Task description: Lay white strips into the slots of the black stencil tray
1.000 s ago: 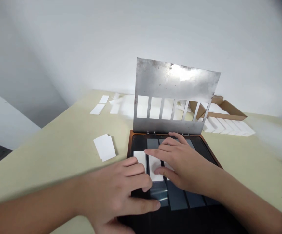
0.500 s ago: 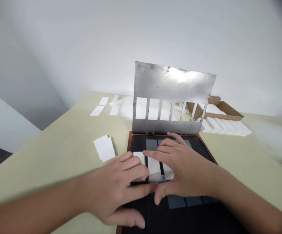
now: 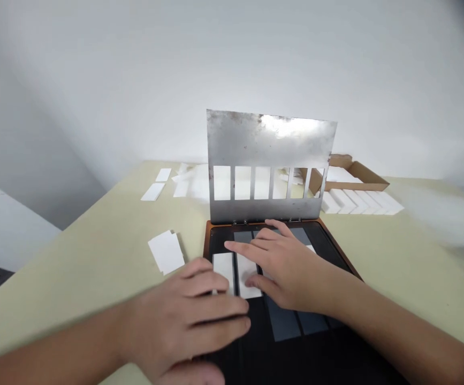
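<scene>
Left hand (image 3: 183,315) and right hand (image 3: 283,267) lie flat, fingers spread, gripping nothing, on white cards (image 3: 244,271) in the dark tray (image 3: 206,240); cards look thin, light, bendy and slippery, probably best pinched at an edge.

A pale yellow surface (image 3: 107,256) held a dark hinged tray (image 3: 336,251), scattered white cards (image 3: 166,251), and an open cardboard box (image 3: 362,176).

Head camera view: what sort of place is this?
Likely a workshop bench: a hinged metal plate with slots stands open over a dark tray, and white cards lie in rows by a cardboard box.
</scene>
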The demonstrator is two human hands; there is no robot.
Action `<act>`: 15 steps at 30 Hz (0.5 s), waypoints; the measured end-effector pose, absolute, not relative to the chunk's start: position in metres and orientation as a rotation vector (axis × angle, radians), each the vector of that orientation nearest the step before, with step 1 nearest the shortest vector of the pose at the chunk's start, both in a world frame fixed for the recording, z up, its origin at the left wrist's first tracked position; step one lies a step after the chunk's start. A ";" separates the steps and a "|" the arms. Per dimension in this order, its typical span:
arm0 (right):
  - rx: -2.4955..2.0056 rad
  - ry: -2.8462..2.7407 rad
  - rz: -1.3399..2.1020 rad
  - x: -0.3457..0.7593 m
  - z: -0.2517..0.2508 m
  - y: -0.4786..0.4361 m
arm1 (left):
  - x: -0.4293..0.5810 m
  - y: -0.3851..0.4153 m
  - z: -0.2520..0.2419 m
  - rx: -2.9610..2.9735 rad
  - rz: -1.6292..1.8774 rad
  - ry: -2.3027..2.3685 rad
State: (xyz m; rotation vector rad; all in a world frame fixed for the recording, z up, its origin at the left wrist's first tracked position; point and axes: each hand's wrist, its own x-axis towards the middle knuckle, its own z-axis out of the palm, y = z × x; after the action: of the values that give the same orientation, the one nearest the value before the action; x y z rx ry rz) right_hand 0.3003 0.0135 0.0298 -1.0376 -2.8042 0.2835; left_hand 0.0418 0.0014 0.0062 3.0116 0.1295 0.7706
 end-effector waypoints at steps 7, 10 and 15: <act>-1.019 -2.785 0.306 0.302 0.025 0.019 | 0.051 0.002 0.016 3.067 0.272 0.188; -0.982 -2.782 0.280 0.304 0.023 0.020 | 0.051 0.004 0.015 3.076 0.221 0.226; -0.947 -2.811 0.298 0.307 0.026 0.020 | 0.047 0.004 0.014 3.057 0.226 0.249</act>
State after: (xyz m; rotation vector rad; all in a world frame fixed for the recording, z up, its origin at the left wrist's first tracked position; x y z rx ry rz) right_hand 0.3074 0.0195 0.0259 -0.9472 -2.8114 0.2979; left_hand 0.0472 0.0042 0.0139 3.0571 0.2487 0.2263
